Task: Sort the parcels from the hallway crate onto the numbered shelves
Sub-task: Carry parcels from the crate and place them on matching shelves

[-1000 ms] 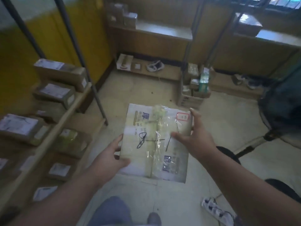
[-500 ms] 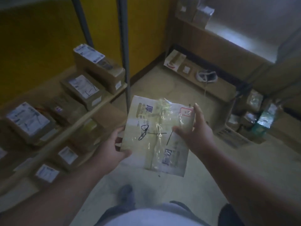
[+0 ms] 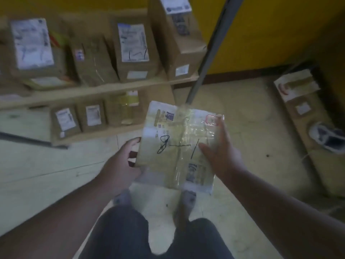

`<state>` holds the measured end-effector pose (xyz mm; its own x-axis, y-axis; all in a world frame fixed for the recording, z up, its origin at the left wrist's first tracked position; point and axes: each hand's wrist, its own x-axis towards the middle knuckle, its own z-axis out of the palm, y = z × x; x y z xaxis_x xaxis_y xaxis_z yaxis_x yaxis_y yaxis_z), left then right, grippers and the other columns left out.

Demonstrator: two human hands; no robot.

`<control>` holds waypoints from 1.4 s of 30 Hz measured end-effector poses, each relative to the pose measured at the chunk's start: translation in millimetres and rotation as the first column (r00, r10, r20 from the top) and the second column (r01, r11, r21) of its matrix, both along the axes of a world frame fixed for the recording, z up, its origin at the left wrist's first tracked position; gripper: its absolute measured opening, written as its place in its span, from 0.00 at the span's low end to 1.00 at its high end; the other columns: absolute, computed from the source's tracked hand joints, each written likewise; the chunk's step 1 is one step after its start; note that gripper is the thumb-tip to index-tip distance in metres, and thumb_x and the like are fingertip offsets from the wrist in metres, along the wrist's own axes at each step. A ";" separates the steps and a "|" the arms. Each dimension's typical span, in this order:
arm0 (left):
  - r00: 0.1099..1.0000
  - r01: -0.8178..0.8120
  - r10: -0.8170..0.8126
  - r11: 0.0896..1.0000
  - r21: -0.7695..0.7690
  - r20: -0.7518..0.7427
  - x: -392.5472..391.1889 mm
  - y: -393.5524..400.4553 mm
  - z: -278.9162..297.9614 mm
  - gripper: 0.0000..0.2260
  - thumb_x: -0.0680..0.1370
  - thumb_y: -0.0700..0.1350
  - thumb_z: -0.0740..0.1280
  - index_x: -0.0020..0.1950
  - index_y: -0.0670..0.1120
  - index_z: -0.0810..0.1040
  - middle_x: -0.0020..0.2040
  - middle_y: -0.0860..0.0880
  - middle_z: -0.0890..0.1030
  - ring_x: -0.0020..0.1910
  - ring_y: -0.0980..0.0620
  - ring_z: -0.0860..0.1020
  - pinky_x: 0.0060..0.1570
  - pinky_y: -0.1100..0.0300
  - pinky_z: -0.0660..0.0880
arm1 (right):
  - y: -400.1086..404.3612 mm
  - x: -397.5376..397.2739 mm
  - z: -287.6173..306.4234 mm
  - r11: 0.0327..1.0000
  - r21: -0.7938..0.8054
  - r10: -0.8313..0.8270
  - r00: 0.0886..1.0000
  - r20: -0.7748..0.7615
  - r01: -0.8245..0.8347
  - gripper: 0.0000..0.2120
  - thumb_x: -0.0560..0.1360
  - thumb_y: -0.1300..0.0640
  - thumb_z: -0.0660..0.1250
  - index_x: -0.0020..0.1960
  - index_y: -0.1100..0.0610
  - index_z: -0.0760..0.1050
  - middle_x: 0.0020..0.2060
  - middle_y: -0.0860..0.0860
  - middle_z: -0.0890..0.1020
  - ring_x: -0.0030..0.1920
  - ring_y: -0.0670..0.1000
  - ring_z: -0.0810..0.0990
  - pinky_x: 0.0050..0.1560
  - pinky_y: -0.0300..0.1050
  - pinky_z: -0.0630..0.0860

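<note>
The shelves (image 3: 97, 91) hold labelled boxes (image 3: 133, 51) on two tiers, packed close. Both hands carry one parcel (image 3: 179, 146) above the floor: left hand (image 3: 121, 163) grips its left edge, right hand (image 3: 220, 152) its right. Carrying step, likely; next needs its number matched to a gap.

Head view, single camera, worn on the person's head. Faces forward and steeply down, wide-angle, edges bowed. Close range: the parcel (image 3: 179, 146) sits mid-frame, both forearms entering from the lower corners, knees and feet directly beneath the parcel. Left of and beyond the parcel: two wooden shelves (image 3: 104, 90) of boxes. Right of the parcel: floor (image 3: 242, 128), yellow wall (image 3: 270, 34). No second view; no overlap.
</note>
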<state>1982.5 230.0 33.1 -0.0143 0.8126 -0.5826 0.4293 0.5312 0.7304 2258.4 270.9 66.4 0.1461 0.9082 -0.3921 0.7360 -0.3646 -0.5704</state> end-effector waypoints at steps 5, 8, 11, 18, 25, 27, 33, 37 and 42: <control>0.988 -0.138 0.135 0.990 -0.027 -0.074 -4.8 20.0 -70.1 0.33 0.71 0.42 0.79 0.67 0.68 0.70 0.48 0.59 0.82 0.37 0.60 0.82 0.38 0.59 0.75 | 46.2 -20.5 -79.3 0.990 -0.084 0.118 0.992 0.033 -0.115 0.34 0.71 0.47 0.65 0.74 0.38 0.57 0.52 0.46 0.81 0.38 0.41 0.77 0.32 0.32 0.66; 0.984 -0.178 0.175 0.982 -0.058 -0.042 -16.3 41.6 -122.9 0.29 0.68 0.43 0.80 0.60 0.67 0.74 0.45 0.58 0.83 0.40 0.56 0.84 0.45 0.48 0.81 | 61.5 -32.8 -126.3 0.992 -0.076 0.105 0.995 0.001 -0.104 0.31 0.70 0.42 0.62 0.72 0.40 0.61 0.54 0.45 0.80 0.44 0.46 0.80 0.36 0.36 0.71; 0.982 -0.187 0.186 0.981 -0.053 -0.027 -25.6 70.9 -170.8 0.30 0.67 0.43 0.81 0.63 0.65 0.76 0.47 0.56 0.82 0.43 0.52 0.83 0.43 0.51 0.80 | 76.3 -45.9 -165.6 0.997 -0.021 0.073 0.997 0.018 -0.073 0.31 0.68 0.43 0.61 0.71 0.41 0.63 0.54 0.47 0.80 0.45 0.49 0.81 0.35 0.42 0.76; 0.985 -0.171 0.170 0.985 -0.025 -0.033 -28.4 148.8 -268.7 0.37 0.68 0.44 0.81 0.73 0.59 0.71 0.52 0.54 0.80 0.50 0.45 0.83 0.53 0.44 0.81 | 148.6 -63.6 -267.5 0.991 0.081 0.103 0.991 0.080 -0.109 0.28 0.73 0.48 0.64 0.73 0.44 0.62 0.55 0.55 0.78 0.43 0.50 0.78 0.30 0.36 0.68; 0.981 -0.148 0.157 0.986 0.080 -0.115 -14.2 179.6 -312.7 0.42 0.68 0.44 0.81 0.78 0.56 0.64 0.56 0.55 0.79 0.46 0.53 0.81 0.33 0.63 0.72 | 205.5 -65.8 -319.4 0.959 0.098 0.240 0.945 0.221 -0.266 0.37 0.74 0.50 0.70 0.77 0.45 0.55 0.67 0.57 0.71 0.52 0.54 0.76 0.45 0.44 0.71; 0.971 -0.171 0.188 0.977 0.124 -0.149 -7.5 188.2 -318.7 0.40 0.69 0.46 0.80 0.77 0.57 0.64 0.50 0.59 0.76 0.42 0.55 0.80 0.32 0.62 0.71 | 224.3 -65.5 -323.4 0.953 0.122 0.240 0.939 0.246 -0.276 0.36 0.75 0.50 0.70 0.77 0.46 0.55 0.65 0.56 0.72 0.53 0.55 0.75 0.45 0.44 0.70; 0.961 -0.134 0.176 0.971 0.196 -0.214 2.2 218.4 -345.6 0.37 0.71 0.47 0.79 0.74 0.63 0.64 0.58 0.51 0.77 0.47 0.47 0.82 0.44 0.46 0.83 | 269.7 -67.5 -353.6 0.948 0.170 0.221 0.941 0.256 -0.269 0.31 0.75 0.50 0.71 0.74 0.47 0.62 0.59 0.54 0.74 0.48 0.53 0.74 0.45 0.45 0.70; 0.945 -0.066 0.132 0.974 0.218 -0.300 3.7 236.8 -359.2 0.35 0.71 0.50 0.78 0.74 0.60 0.67 0.60 0.50 0.79 0.49 0.49 0.81 0.47 0.50 0.82 | 292.3 -75.6 -373.6 0.948 0.170 0.210 0.928 0.307 -0.271 0.24 0.76 0.52 0.70 0.70 0.50 0.67 0.61 0.55 0.72 0.48 0.53 0.72 0.45 0.45 0.70; 0.911 -0.011 0.114 0.968 0.252 -0.397 5.2 258.8 -367.6 0.35 0.71 0.52 0.78 0.75 0.57 0.68 0.64 0.48 0.79 0.59 0.48 0.78 0.54 0.57 0.74 | 314.4 -76.6 -387.0 0.940 0.172 0.233 0.921 0.312 -0.296 0.25 0.77 0.49 0.70 0.71 0.52 0.67 0.60 0.55 0.73 0.55 0.58 0.76 0.48 0.45 0.68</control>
